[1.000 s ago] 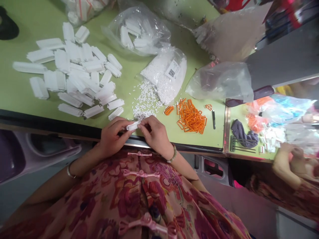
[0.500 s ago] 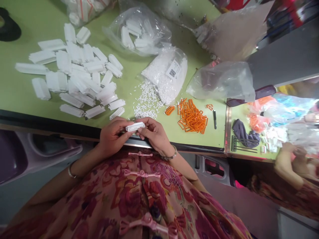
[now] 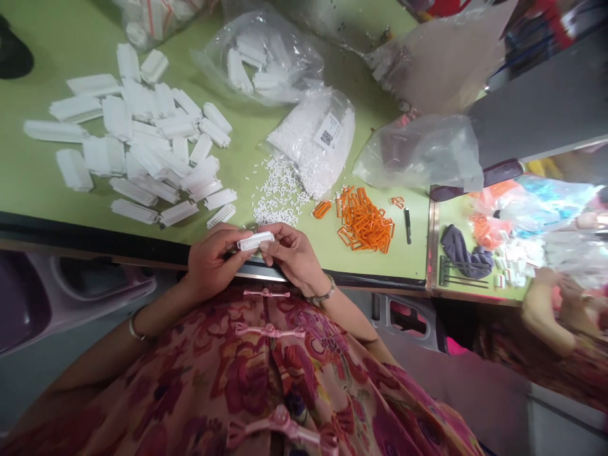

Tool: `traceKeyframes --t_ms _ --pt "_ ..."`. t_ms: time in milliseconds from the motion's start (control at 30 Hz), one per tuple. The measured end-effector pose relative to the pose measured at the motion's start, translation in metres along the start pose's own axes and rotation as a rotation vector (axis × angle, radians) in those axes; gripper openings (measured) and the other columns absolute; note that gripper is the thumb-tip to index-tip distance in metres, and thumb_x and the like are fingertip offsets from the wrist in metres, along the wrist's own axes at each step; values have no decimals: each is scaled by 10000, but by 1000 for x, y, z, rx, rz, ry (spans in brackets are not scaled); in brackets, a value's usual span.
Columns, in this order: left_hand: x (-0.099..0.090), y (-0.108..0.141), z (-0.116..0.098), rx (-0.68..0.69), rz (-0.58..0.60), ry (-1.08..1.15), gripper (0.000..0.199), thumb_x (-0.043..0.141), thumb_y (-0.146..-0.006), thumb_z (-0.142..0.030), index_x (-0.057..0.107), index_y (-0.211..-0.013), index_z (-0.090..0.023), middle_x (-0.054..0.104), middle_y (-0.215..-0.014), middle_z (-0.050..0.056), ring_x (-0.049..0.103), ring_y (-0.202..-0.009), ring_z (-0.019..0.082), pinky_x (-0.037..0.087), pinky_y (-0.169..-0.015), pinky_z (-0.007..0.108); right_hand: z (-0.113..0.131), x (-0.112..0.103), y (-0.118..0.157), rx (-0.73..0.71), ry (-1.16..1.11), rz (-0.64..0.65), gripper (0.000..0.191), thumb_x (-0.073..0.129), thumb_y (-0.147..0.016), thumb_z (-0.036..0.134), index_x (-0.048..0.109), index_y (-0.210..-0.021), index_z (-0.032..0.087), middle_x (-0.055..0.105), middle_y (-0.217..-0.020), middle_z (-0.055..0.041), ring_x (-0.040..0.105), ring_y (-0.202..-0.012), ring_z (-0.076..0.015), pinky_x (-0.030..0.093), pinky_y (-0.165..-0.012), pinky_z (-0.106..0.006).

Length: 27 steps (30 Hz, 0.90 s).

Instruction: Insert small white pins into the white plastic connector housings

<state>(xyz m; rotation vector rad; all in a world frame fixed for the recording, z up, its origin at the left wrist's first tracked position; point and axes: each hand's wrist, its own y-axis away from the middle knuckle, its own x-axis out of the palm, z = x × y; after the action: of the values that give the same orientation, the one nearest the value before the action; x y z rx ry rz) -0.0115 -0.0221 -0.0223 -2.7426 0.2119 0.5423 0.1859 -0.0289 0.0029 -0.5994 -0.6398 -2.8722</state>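
Observation:
Between my two hands, at the table's front edge, is a white plastic connector housing (image 3: 255, 241), long and narrow. My left hand (image 3: 215, 258) grips its left end between thumb and fingers. At the right end, my right hand (image 3: 293, 254) pinches it. Just beyond my hands lies a spread of tiny white pegs (image 3: 278, 199), spilling from a clear bag (image 3: 313, 136) with a QR label. A pile of similar white housings (image 3: 147, 145) covers the table to the left. To the right sits a heap of orange rectangular frames (image 3: 365, 221).
A clear bag with white housings (image 3: 266, 57) stands farther back. Another clear bag (image 3: 418, 155) lies at the right, near a small black tool (image 3: 407, 226). A co-worker's hands (image 3: 553, 294) are busy at the adjoining table. A purple chair (image 3: 71, 297) is at the left.
The white housing has turned slightly in my fingers, so its row of holes shows less. Both hands keep their grip, and the whole view has shifted a little.

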Motion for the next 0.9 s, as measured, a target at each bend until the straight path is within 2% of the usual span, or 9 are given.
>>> traceKeyframes --t_ms 167,333,433,533,600,667,767,833,900 --pt "1 0 1 -14 -3 19 167 730 -945 -286 812 -1077 -225 811 -1013 44 737 -785 170 605 -682 256 4 -3 1 28 19 74 498 993 -732 483 747 -1102 259 732 -872 28 633 -718 -138 590 -714 -303" --pt "0 0 1 -8 25 -23 165 717 -955 -288 807 -1079 -226 820 -1039 48 747 -805 172 635 -750 274 -7 4 1 -8 2 -6 380 949 -785 401 739 -1056 235 687 -761 53 565 -637 -110 523 -654 -269" --pt "1 0 1 -5 8 -9 144 741 -951 -290 801 -1065 -226 812 -1032 42 747 -785 161 635 -709 263 -6 -1 -2 -17 29 36 347 910 -825 413 727 -1066 243 668 -739 59 542 -606 -108 496 -617 -265" --pt "3 0 2 -52 -53 96 138 790 -931 -263 783 -1067 -242 796 -1005 13 734 -720 139 624 -629 250 9 -23 -1 -80 248 56 425 881 -848 463 715 -1193 278 741 -922 7 628 -709 -150 515 -616 -286" --pt "5 -1 3 -92 -112 191 149 810 -924 -244 764 -1066 -249 785 -967 -12 719 -657 120 615 -588 242 22 -45 2 -252 490 -143 387 844 -881 424 709 -1214 280 744 -1019 -23 642 -787 -167 541 -692 -312" --pt "6 -1 4 -123 -153 228 154 828 -917 -260 753 -1052 -244 774 -947 -21 709 -617 108 603 -556 232 30 -64 8 -403 828 -409 176 772 -931 336 731 -1075 246 704 -916 -27 616 -788 -177 546 -787 -347" --pt "7 -1 5 -169 -152 203 179 843 -903 -316 755 -1034 -231 763 -961 -8 719 -625 111 599 -541 227 28 -77 14 -428 1156 -369 84 691 -974 283 748 -988 222 720 -911 -59 630 -804 -198 551 -843 -372" --pt "7 0 5 -196 -140 219 181 838 -901 -315 756 -1039 -233 763 -952 -9 725 -633 116 608 -553 232 20 -74 15 -429 1239 -291 124 650 -1009 276 760 -1010 218 747 -949 -84 655 -841 -212 558 -853 -368" --pt "8 0 5 -206 -142 249 177 834 -897 -291 756 -1046 -240 767 -934 -16 725 -631 121 619 -565 241 13 -69 12 -437 1302 -304 152 623 -1035 269 766 -1039 216 761 -980 -102 669 -868 -223 558 -860 -363"
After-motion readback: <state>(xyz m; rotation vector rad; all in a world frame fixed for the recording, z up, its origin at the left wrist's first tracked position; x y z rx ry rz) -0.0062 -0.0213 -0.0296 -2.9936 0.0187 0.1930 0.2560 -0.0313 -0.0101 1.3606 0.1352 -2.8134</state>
